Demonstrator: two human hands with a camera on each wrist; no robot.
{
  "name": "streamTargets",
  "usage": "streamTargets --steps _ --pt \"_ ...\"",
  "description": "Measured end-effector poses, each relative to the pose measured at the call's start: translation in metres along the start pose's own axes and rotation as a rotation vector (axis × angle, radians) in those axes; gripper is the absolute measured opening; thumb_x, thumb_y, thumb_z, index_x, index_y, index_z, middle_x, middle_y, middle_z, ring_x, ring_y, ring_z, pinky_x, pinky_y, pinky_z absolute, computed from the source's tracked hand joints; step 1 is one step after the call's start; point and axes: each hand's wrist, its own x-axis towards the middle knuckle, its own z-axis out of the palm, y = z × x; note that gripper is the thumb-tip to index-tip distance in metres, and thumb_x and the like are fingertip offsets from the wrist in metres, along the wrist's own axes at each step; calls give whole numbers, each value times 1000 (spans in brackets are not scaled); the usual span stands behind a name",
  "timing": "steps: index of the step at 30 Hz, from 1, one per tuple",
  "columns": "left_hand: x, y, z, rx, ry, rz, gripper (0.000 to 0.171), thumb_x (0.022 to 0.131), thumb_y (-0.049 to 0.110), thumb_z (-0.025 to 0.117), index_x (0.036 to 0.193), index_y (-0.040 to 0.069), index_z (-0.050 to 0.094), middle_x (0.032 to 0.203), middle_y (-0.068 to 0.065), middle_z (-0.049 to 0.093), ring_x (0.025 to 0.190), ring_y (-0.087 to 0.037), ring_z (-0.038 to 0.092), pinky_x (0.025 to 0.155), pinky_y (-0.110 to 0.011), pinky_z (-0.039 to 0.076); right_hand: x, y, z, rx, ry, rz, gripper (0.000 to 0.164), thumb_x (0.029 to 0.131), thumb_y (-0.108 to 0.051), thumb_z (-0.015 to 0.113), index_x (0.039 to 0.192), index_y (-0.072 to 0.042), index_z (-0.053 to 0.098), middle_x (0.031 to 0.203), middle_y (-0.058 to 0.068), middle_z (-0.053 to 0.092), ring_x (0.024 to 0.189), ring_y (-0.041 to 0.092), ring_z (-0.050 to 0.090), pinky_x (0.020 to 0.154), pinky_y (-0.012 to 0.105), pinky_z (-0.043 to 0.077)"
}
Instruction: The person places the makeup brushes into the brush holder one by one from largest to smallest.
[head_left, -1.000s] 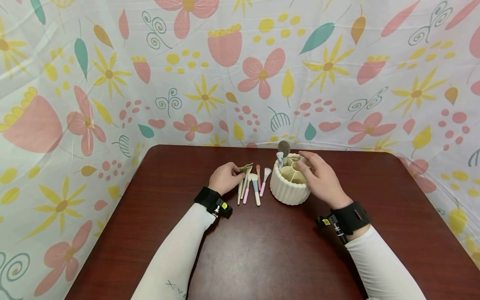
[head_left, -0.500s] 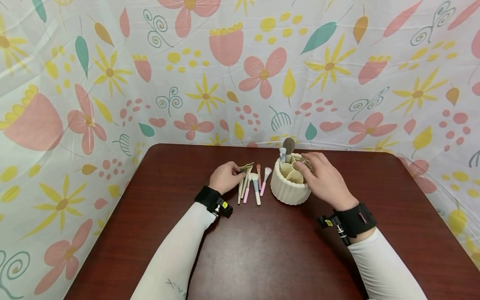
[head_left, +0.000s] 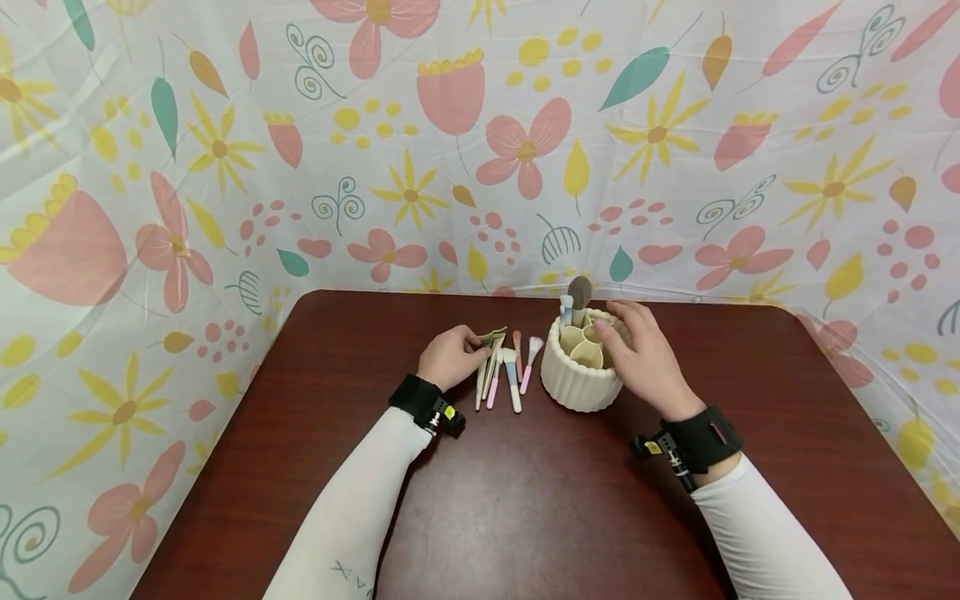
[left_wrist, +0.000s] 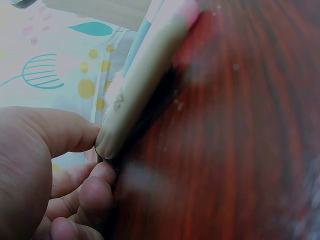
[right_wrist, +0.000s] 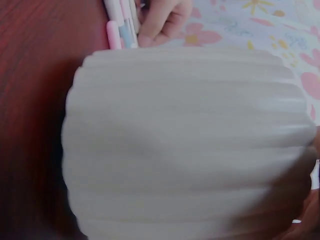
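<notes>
A cream fluted brush holder (head_left: 581, 385) with inner dividers stands on the table; in the right wrist view its ribbed wall (right_wrist: 185, 140) fills most of the picture. My right hand (head_left: 648, 358) grips its right rim, thumb over the top. A round dark brush (head_left: 580, 292) and a blue-white brush (head_left: 566, 307) stand in it. To its left lie several makeup brushes (head_left: 512, 375), with pink, white and beige handles. My left hand (head_left: 452, 358) pinches the far end of a beige makeup brush (left_wrist: 137, 95) at the left of the group. Its far tip is partly hidden.
The dark wooden table (head_left: 480, 500) reaches back to a flower-patterned cloth (head_left: 450, 167) hanging behind and at the left. Black wrist straps with small cameras (head_left: 450, 419) sit on both wrists.
The brush holder's dividers have turned under my right hand, and the brushes standing in it have shifted slightly right. My left hand and the lying brushes stay in place.
</notes>
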Motion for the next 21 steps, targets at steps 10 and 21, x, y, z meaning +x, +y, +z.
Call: streamTargets --steps 10,21 --pt "-9 20 -12 -1 -21 -47 23 105 36 78 113 15 76 93 1 72 80 -17 67 72 -38 54 0 4 9 55 -24 -26 62 119 -39 53 164 3 48 161 24 53 153 44 46 120 67 37" --pt "-5 12 -7 -20 -14 -46 23 103 38 78 110 16 77 91 3 73 78 -17 67 70 -38 54 0 14 14 -1 3 -80 54 120 -36 51 159 0 57 162 18 54 149 40 52 115 64 43"
